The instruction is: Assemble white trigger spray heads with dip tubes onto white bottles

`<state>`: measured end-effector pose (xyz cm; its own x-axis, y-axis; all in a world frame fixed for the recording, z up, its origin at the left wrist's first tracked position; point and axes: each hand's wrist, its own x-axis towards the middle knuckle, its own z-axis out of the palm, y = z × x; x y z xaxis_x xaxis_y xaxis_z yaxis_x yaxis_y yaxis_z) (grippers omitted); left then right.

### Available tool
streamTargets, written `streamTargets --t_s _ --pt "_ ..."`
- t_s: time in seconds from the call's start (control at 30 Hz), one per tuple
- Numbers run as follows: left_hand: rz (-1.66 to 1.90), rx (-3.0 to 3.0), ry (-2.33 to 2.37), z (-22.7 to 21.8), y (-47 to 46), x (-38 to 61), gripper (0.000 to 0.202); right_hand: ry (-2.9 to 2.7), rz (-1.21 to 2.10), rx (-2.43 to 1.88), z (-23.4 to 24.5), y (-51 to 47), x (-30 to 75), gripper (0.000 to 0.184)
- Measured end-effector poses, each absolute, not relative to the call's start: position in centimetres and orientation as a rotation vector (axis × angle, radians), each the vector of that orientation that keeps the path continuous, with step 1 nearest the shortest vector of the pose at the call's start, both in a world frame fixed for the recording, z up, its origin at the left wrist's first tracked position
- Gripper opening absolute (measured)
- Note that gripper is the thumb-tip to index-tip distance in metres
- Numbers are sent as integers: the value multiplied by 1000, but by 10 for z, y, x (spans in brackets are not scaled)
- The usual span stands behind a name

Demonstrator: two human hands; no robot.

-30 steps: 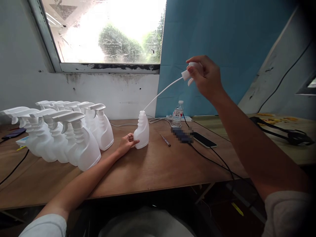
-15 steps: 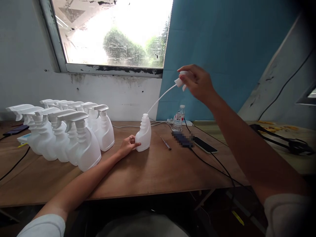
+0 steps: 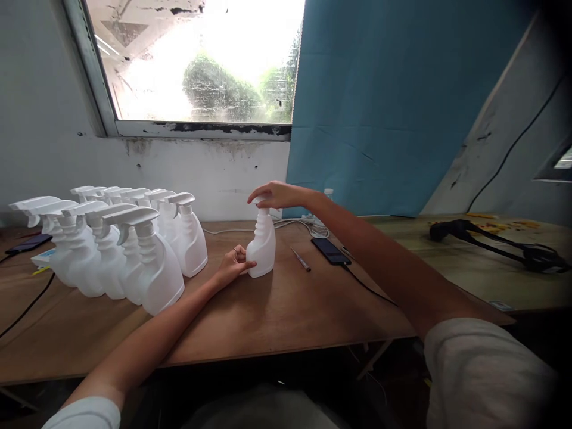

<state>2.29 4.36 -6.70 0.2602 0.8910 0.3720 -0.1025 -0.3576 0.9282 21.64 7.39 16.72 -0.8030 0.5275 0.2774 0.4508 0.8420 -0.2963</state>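
Note:
A white spray bottle [image 3: 262, 250] stands upright on the brown table. My left hand [image 3: 236, 264] grips its lower left side, with the thumb across the front. Over the bottle's mouth, my right hand [image 3: 268, 194] is closed on a white trigger sprayer head [image 3: 259, 201], which is mostly covered by the fingers. The dip tube no longer shows outside the bottle. Whether the collar is threaded on cannot be seen. To the left stand several white spray bottles [image 3: 163, 277] in two rows, each with a trigger head on.
Right of the bottle lie a thin screwdriver-like tool [image 3: 300, 260] and a phone [image 3: 330, 251] on a black cable. A clear water bottle [image 3: 328, 195] stands partly behind my right forearm. Black straps [image 3: 469, 233] lie far right; another phone [image 3: 29, 243] lies far left.
My right hand has come down and left with the sprayer head onto the bottle's mouth. The dip tube has gone inside. My left hand keeps its hold.

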Motion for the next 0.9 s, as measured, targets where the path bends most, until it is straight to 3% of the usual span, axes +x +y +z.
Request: streamTargets --t_s 0.2,0.4,0.53,0.7,0.8,0.9 --pt "1266 1524 734 -65 44 21 49 -2374 272 -496 166 58 225 23" --pt "1264 1520 724 -64 41 24 66 -1597 105 -741 112 54 231 3" --pt "1272 1533 728 -65 38 27 50 -1644 117 -802 73 57 219 28" --pt "1226 1533 738 -62 36 27 44 -1474 521 -655 60 69 200 54" --pt "1158 1506 745 -60 39 21 46 -1453 934 -417 59 69 198 48" --pt "1087 1467 758 -59 43 14 44 -1461 1090 -280 55 64 201 41"
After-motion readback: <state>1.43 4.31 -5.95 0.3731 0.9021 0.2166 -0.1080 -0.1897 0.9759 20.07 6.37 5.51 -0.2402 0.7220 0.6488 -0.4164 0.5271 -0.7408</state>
